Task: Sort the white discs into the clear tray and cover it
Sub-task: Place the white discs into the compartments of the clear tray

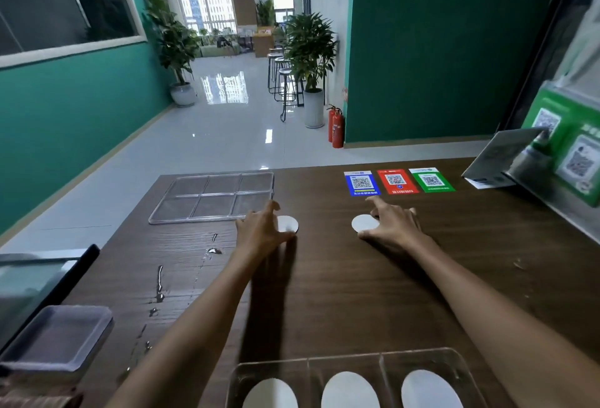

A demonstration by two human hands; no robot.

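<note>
Head view, nearest first: the clear tray (467,372) sits at the front edge of the dark wood counter (341,294), and its three visible compartments each hold one white disc, at left (271,394), in the middle (349,391) and at right (430,389). Whether more compartments lie below the frame cannot be told. Farther out, both arms reach forward. The left hand (261,229) has thumb and fingers closing around a loose white disc (287,224) lying on the counter; the right hand (394,222) grips the rim of another loose disc (364,223) in the same way. Neither disc looks lifted yet. Beyond the left hand, a flat clear lid (212,196) with a six-panel grid lies at the far counter edge, well apart from the tray.

By my reading the sorting is partly done: three discs are placed, two are only now being picked up, and the covering has not begun.
</note>
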